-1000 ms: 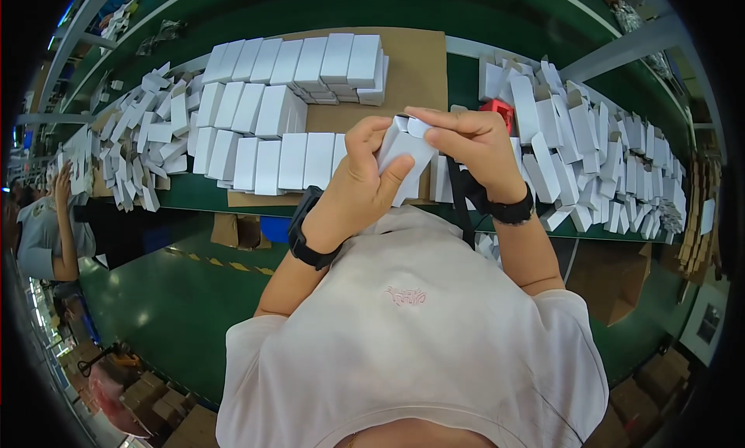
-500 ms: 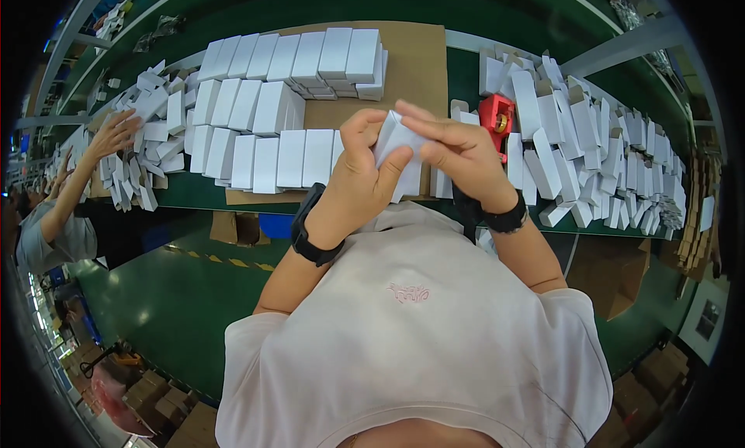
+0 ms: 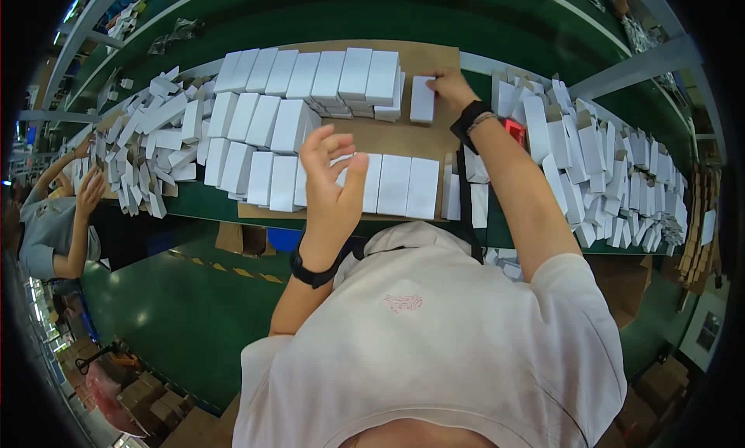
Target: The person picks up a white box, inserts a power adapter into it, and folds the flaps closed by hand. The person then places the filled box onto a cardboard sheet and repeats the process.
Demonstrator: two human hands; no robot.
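Note:
My right hand [image 3: 452,89] reaches to the far right part of a brown cardboard sheet [image 3: 365,137], its fingers closed on the end of a small white box [image 3: 422,100]. That box lies on the sheet, a little apart from the stacked rows of white boxes [image 3: 330,75] to its left. My left hand [image 3: 334,176] is raised over the near row of boxes [image 3: 394,185], fingers spread and loosely curled, with nothing in it. It hides part of that row.
Loose white cartons [image 3: 574,157] pile up on the right, several with open flaps; a red tape dispenser [image 3: 514,130] is partly behind my right forearm. More cartons [image 3: 155,137] heap on the left, where a co-worker's hand [image 3: 91,190] is. A metal post [image 3: 636,67] stands far right.
Both hands held a white box together before my chest. Now my right hand has carried a box away to the far right of the cardboard; my left hand has let go and opened.

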